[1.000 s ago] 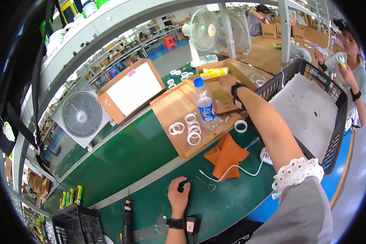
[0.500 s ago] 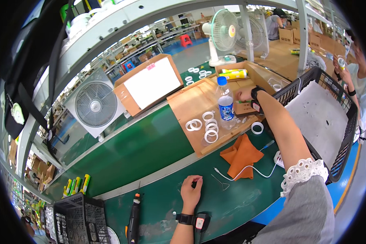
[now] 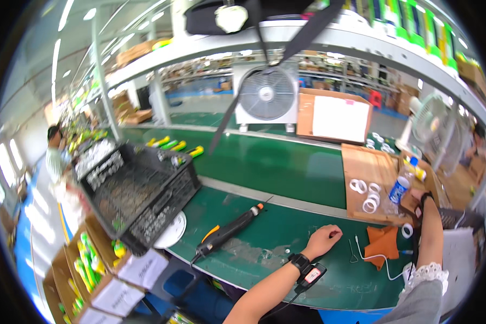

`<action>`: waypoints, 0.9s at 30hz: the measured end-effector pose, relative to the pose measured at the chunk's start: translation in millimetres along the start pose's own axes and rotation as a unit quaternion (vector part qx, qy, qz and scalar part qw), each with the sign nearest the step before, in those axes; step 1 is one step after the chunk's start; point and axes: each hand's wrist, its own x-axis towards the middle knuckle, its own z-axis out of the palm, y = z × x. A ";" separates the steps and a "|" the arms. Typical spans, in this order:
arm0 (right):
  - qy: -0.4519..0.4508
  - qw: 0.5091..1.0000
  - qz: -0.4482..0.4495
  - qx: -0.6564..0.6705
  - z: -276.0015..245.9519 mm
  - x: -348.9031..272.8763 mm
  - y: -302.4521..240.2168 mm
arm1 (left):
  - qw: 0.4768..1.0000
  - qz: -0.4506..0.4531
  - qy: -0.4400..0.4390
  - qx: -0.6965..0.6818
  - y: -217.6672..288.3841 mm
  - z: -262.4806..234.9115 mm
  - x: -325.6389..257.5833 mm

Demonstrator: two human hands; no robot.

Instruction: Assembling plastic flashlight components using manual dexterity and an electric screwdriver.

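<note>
My left hand [image 3: 323,241] rests on the green workbench, fingers curled in loosely, with nothing visible in them. A dark band with a small device is on that wrist. At the right, my right hand [image 3: 414,198] reaches to a small cardboard box just beyond the water bottle [image 3: 398,190]; its fingers are hidden. Several white rings [image 3: 370,205] lie on the wooden board [image 3: 356,156] left of the bottle. Nearer me are an orange cloth [image 3: 381,243], a white cable [image 3: 392,274] and one more white ring [image 3: 407,231].
A black electric screwdriver [image 3: 229,230] lies left of my left hand. Beyond it stand a black crate [image 3: 162,208] and a white disc [image 3: 173,231]. Yellow-green tubes [image 3: 195,152] lie past the crate. A fan [image 3: 265,93] and a cardboard panel with white sheet [image 3: 337,119] stand at the back.
The view has swung left, so the bench items appear farther right and the crate shows fully. My right hand remains by the small box; my left stays curled on the bench.
</note>
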 end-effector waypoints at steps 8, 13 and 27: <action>0.099 0.985 0.108 0.093 -12.0 8.2 5.5 | 1.000 -0.011 0.001 -0.003 -6.2 -5.2 -6.8; 0.332 0.937 0.108 0.013 2.6 12.7 53.1 | 1.000 0.000 -0.016 -0.014 -7.6 0.5 5.3; 0.343 0.694 -0.309 0.553 -35.9 -215.1 -351.2 | 0.931 0.253 0.193 0.181 128.8 -54.5 1.1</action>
